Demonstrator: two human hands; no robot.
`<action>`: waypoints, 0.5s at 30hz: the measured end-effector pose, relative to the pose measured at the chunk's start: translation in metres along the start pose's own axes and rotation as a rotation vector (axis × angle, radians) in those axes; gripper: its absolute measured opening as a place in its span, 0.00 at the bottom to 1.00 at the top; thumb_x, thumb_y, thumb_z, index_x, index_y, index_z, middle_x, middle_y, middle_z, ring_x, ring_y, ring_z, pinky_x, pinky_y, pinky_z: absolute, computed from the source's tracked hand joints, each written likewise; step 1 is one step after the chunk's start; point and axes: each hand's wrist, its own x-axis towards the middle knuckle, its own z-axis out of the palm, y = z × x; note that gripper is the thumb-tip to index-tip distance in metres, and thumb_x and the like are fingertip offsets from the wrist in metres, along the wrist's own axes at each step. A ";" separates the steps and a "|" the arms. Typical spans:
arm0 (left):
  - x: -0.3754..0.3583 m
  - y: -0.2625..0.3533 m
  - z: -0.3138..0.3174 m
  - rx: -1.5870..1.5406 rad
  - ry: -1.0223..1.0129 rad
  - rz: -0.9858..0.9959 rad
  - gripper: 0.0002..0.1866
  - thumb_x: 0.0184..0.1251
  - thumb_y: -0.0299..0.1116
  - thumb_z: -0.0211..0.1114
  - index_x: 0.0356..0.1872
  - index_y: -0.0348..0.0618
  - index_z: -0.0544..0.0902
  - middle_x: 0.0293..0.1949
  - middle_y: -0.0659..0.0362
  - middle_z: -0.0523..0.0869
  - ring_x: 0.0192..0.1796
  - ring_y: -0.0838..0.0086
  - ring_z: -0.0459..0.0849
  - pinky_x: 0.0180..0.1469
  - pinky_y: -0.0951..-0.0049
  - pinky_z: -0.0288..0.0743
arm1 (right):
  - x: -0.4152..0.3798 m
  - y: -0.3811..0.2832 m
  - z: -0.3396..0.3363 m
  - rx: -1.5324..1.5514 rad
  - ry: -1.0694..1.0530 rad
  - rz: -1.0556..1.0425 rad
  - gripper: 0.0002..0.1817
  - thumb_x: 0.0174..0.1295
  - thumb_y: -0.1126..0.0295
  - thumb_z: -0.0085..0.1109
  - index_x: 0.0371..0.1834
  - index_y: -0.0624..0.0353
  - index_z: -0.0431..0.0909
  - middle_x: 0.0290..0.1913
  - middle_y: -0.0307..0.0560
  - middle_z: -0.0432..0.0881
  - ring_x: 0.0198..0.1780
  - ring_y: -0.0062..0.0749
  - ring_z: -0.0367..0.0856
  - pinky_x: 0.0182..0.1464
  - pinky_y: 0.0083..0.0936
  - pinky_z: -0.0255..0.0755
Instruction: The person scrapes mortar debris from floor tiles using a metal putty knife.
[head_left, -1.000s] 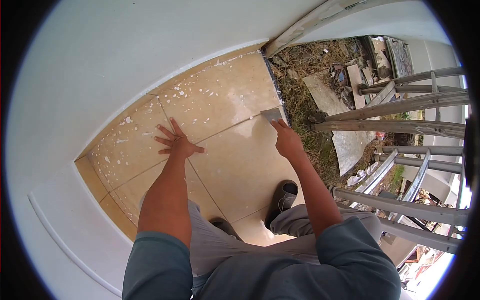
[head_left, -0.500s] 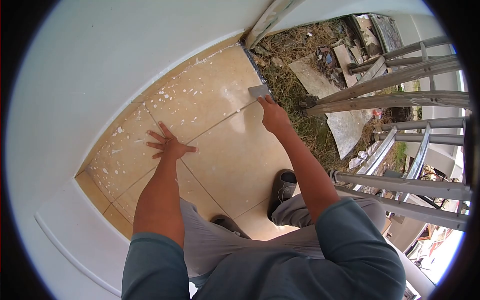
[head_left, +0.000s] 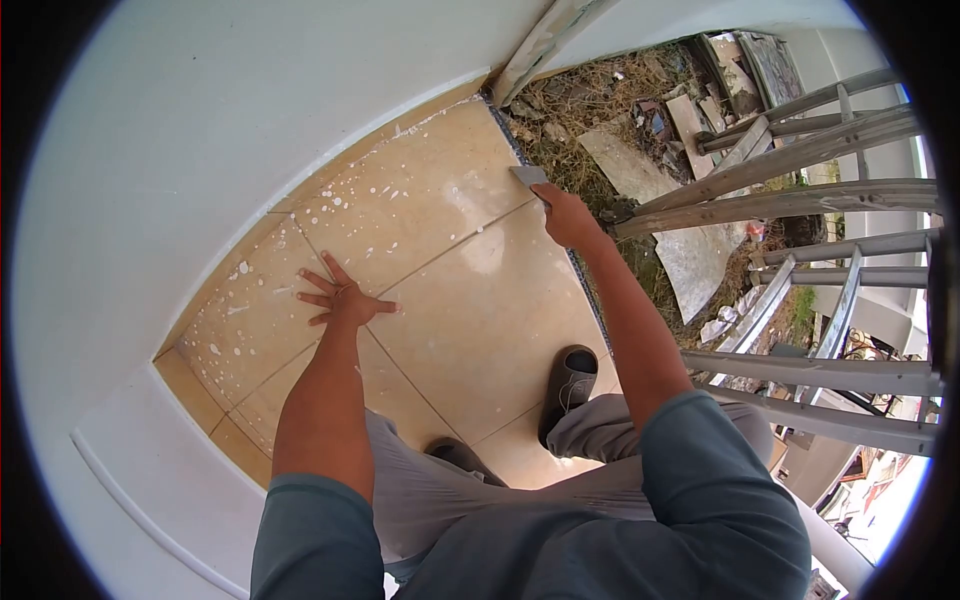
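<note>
My right hand (head_left: 570, 217) is wrapped round the handle of a putty knife (head_left: 527, 176), whose flat grey blade lies at the outer edge of the tiled floor (head_left: 450, 330). Fingers hide most of the handle. To the left, my left hand (head_left: 345, 300) rests on the tiles with its fingers spread and nothing in it. White paint spots (head_left: 330, 203) dot the beige tiles beyond it, thickest along the wall side.
A white wall (head_left: 180, 150) with a tile skirting borders the floor on the left. Past the floor's edge lie dry grass and broken boards (head_left: 625, 160). Wooden ladders (head_left: 780, 200) lean at the right. My shoes (head_left: 570, 385) stand on the tiles.
The putty knife in my right hand has shifted slightly right and up, to the floor's edge. My left hand stays planted, while the whole view has moved a little.
</note>
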 end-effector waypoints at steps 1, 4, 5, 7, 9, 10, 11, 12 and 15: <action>0.000 0.000 0.000 0.000 0.003 0.001 0.95 0.24 0.55 0.92 0.73 0.66 0.08 0.72 0.40 0.02 0.75 0.30 0.08 0.67 0.13 0.37 | 0.004 0.001 -0.011 0.022 -0.051 -0.002 0.29 0.63 0.80 0.49 0.70 0.52 0.74 0.69 0.56 0.76 0.63 0.55 0.80 0.63 0.44 0.76; 0.001 0.002 0.000 0.002 0.002 0.001 0.95 0.24 0.55 0.92 0.73 0.66 0.08 0.72 0.40 0.02 0.75 0.30 0.08 0.67 0.13 0.38 | -0.005 0.012 -0.016 -0.018 -0.085 -0.033 0.30 0.62 0.81 0.49 0.69 0.53 0.75 0.64 0.57 0.80 0.58 0.58 0.81 0.62 0.44 0.76; 0.000 0.001 0.001 0.005 0.000 -0.004 0.95 0.24 0.55 0.92 0.73 0.66 0.08 0.72 0.40 0.02 0.75 0.31 0.08 0.67 0.13 0.38 | -0.009 0.012 -0.017 -0.046 -0.081 -0.057 0.30 0.62 0.81 0.49 0.69 0.54 0.75 0.63 0.57 0.81 0.57 0.58 0.82 0.62 0.45 0.76; 0.001 0.001 0.000 0.004 0.003 -0.005 0.95 0.24 0.55 0.92 0.73 0.65 0.09 0.72 0.40 0.02 0.75 0.31 0.08 0.67 0.12 0.37 | 0.000 0.012 -0.009 0.022 -0.022 -0.070 0.28 0.62 0.81 0.50 0.69 0.55 0.74 0.60 0.61 0.82 0.59 0.59 0.81 0.63 0.45 0.74; 0.000 0.001 0.003 0.003 0.005 -0.002 0.95 0.24 0.55 0.92 0.73 0.64 0.09 0.72 0.40 0.02 0.75 0.31 0.09 0.67 0.12 0.37 | 0.008 0.015 -0.012 0.046 -0.038 -0.060 0.29 0.63 0.81 0.50 0.70 0.56 0.74 0.59 0.63 0.82 0.59 0.60 0.81 0.63 0.45 0.74; 0.002 0.001 0.004 0.000 0.010 0.000 0.95 0.24 0.55 0.92 0.73 0.64 0.09 0.72 0.40 0.02 0.75 0.31 0.09 0.67 0.12 0.37 | 0.015 0.013 -0.021 0.037 -0.081 -0.049 0.29 0.63 0.81 0.50 0.70 0.56 0.73 0.59 0.64 0.82 0.59 0.60 0.81 0.63 0.45 0.73; 0.004 -0.001 0.004 -0.001 0.013 -0.001 0.95 0.24 0.55 0.92 0.73 0.64 0.09 0.72 0.40 0.02 0.76 0.31 0.09 0.67 0.12 0.37 | 0.018 0.010 -0.027 0.030 -0.127 -0.038 0.30 0.63 0.81 0.50 0.71 0.56 0.72 0.60 0.65 0.81 0.59 0.60 0.81 0.64 0.46 0.73; 0.003 0.000 0.003 0.006 0.010 -0.002 0.95 0.24 0.55 0.92 0.74 0.64 0.09 0.72 0.40 0.02 0.76 0.31 0.09 0.67 0.12 0.37 | 0.017 0.009 -0.032 0.015 -0.158 -0.043 0.30 0.62 0.81 0.50 0.71 0.55 0.73 0.59 0.64 0.82 0.58 0.59 0.82 0.62 0.44 0.75; -0.003 -0.001 0.000 0.006 0.002 -0.006 0.95 0.24 0.55 0.92 0.74 0.63 0.09 0.72 0.40 0.02 0.76 0.31 0.09 0.67 0.12 0.37 | 0.018 0.019 -0.039 -0.003 -0.221 -0.074 0.31 0.62 0.81 0.50 0.71 0.51 0.75 0.57 0.64 0.83 0.55 0.58 0.84 0.59 0.41 0.77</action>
